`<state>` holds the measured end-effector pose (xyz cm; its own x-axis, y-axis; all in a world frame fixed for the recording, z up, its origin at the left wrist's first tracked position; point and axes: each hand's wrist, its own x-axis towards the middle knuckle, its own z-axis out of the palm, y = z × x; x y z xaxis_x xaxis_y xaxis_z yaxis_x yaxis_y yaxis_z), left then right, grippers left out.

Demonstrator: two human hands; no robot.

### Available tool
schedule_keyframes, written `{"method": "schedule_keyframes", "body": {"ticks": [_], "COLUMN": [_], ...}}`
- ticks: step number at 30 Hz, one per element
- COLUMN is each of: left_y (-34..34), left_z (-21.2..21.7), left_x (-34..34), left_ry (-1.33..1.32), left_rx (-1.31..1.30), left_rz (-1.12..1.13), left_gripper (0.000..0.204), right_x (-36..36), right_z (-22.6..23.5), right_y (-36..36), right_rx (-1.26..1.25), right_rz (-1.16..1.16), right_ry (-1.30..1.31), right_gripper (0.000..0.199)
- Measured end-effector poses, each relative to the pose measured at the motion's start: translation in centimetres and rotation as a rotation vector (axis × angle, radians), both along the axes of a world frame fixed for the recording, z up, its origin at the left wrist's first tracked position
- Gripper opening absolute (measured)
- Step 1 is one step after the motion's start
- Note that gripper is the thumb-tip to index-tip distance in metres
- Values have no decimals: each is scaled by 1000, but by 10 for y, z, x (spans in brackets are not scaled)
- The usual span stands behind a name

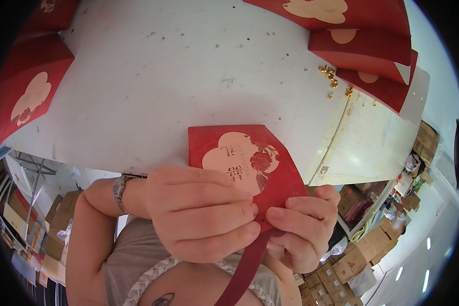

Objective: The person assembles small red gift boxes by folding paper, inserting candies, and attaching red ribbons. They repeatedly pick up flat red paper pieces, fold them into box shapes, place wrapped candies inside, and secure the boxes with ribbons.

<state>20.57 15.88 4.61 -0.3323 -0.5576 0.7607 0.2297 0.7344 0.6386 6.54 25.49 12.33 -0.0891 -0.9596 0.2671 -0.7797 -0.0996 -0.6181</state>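
In front of my chest is a red cardboard gift box (290,183), printed with a pale cloud shape and dark red flowers. My left hand (204,211), with a watch on its wrist, lies closed over its near left side, fingertips pressed at the narrow near end. My right hand (303,229) pinches that end from the right, thumb and fingers around the edge. Between the fingertips a dark red ribbon strap (247,270) meets the box and hangs toward my lap. A small dark spot shows by the joint. My palms hide part of the box.
Small gold studs (331,79) lie scattered at the table's right. More red boxes stand at the far right (362,46) and left (35,86) of the white table (137,92). Brown cartons (352,262) are piled on the floor at lower right, and shelving (15,204) stands at left.
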Motion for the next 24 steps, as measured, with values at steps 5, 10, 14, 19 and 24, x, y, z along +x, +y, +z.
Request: {"method": "schedule_keyframes", "body": {"ticks": [5,10,14,19,24], "left_y": [-1,-7,-7,-12,-13], "left_z": [-2,-2,-5,-2,1], "left_x": [10,7,-2,11,12], "left_ry": [-95,-7,71,-71,-70], "left_rx": [25,78,52,53,70], "left_rz": [-97,-164,-79,-223,-242], "left_gripper": [9,11,7,15,14], "right_x": [-1,4,4,4,7], "right_z": [-5,-39,-39,-38,-40], "right_y": [1,5,2,3,-1], "right_rx": [-44,-318,-283,-316,-413], "right_rz": [33,-20,-52,-74,-38], "right_ry": [-12,-160,-175,-155,-53], "right_gripper": [14,17,20,22,20]}}
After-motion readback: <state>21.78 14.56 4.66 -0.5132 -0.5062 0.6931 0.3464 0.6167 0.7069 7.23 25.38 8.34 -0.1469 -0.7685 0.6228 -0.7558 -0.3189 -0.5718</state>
